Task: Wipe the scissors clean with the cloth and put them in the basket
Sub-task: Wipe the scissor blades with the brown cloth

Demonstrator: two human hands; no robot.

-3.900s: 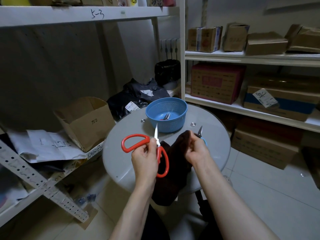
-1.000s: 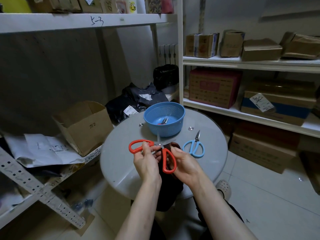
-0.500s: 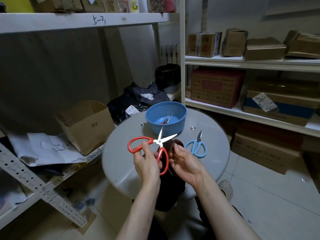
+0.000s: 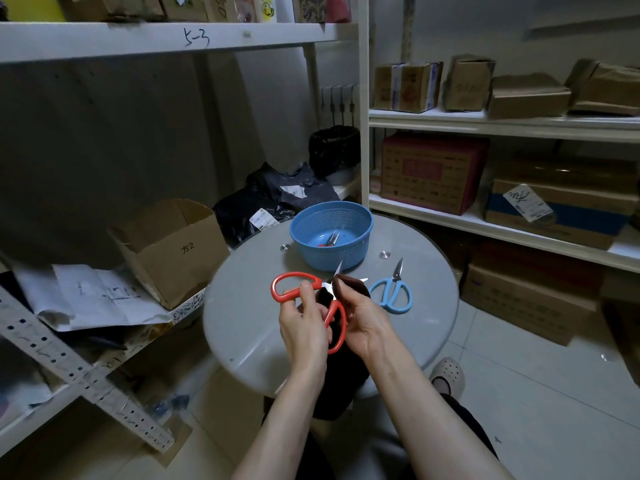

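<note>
Over round table [image 4: 242,323]: red-handled scissors [image 4: 293,275], blades open.

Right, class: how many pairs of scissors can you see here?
3. Red scissors gripped by the left hand, right hand pressing the cloth on them; blue scissors lying on the table; one pair in the basket, where more may hide.
</note>
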